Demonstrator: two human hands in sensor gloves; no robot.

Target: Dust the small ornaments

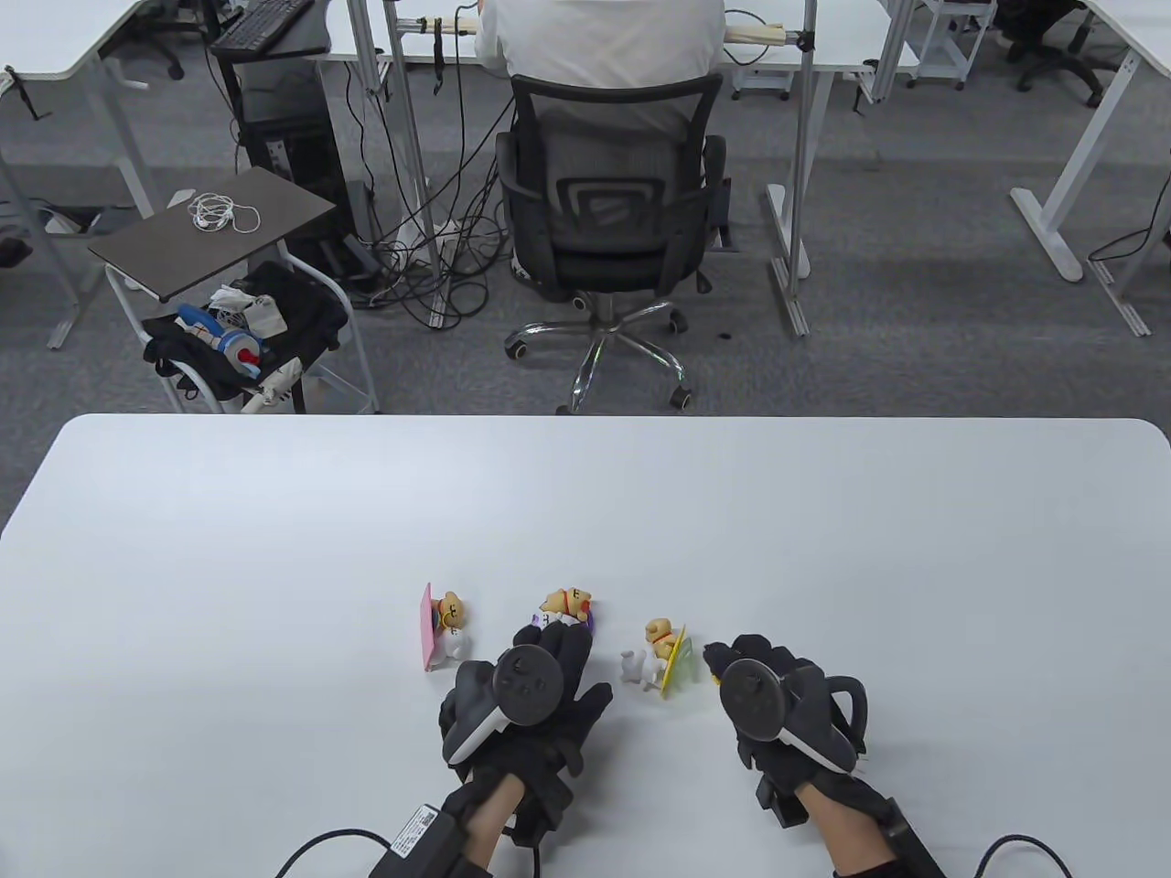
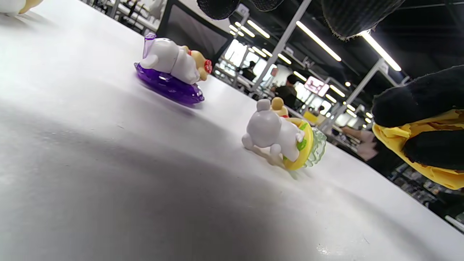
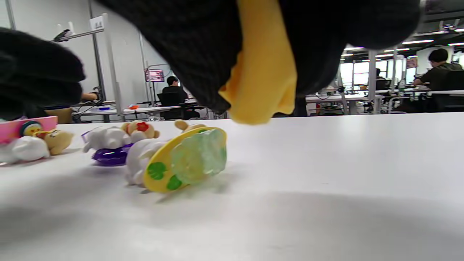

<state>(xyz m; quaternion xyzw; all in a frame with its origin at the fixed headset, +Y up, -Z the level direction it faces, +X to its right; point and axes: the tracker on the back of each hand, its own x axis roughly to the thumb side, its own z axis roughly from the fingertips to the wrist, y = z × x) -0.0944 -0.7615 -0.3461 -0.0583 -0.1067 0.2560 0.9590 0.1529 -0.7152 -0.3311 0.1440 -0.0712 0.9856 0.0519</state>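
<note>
An open office lay beyond the white counter (image 1: pixel 823 549): a person in a white shirt sat in a mesh chair (image 1: pixel 608 229) with their back turned, cables trailing on the grey carpet, and a side trolley (image 1: pixel 215 224) stood off to the far left.

Three small ornaments lay in a row on the near middle of the counter, all tipped on their sides. On the left was the bear figure on a pink base (image 1: pixel 442 626). In the middle lay the bear figure on a purple base (image 1: pixel 569 608); the left hand (image 1: pixel 535 695) hovered just above and near of it, fingers loosely spread and holding nothing, as the left wrist view showed. Whether a fingertip touched that figure could not be told. To the right lay the bear figure on a yellow and green base (image 1: pixel 660 654), tilted on the rim of its disc. Just beside it, the right hand (image 1: pixel 778 700) gripped a yellow cloth (image 3: pixel 259 72) bunched between its curled fingers, clear of the counter.

These figures looked like hard, light, glossy plastic, so they would likely skid under a wipe. Pinching the flat base with the free hand seemed the safest hold, sparing the thin ears and limbs.
</note>
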